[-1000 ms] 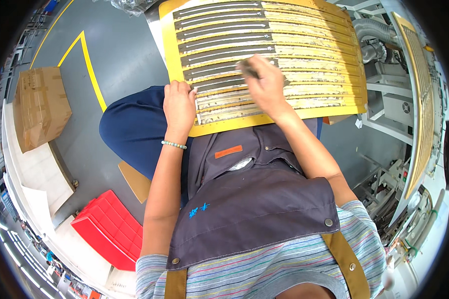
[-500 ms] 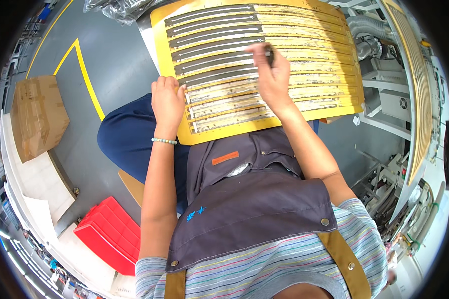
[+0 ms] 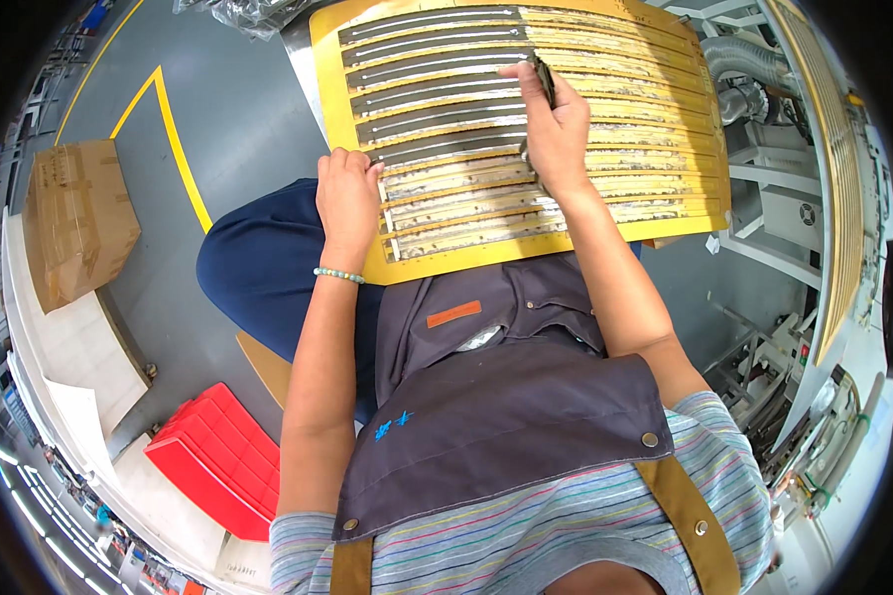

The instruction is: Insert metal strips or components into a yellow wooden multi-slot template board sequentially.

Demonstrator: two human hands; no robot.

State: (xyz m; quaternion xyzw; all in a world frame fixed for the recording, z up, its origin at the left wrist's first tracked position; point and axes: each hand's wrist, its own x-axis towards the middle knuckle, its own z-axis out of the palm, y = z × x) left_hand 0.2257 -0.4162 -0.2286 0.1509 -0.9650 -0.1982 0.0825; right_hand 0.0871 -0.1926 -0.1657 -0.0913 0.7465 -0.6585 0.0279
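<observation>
Yellow slotted panel laid across lap; left hand pressed flat on near left edge, fingers together, nothing gripped; right hand farther up, fingers clamped on dark tool, tip set on slot beyond fingertips

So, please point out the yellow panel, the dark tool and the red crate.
Yellow panel (image 3: 486,260), head view, bare lower edge.
Dark tool (image 3: 543,77), head view, upper end.
Red crate (image 3: 218,458), head view, top face.

Left hand flat on yellow slotted panel; right hand grips dark tool on slots.
</observation>
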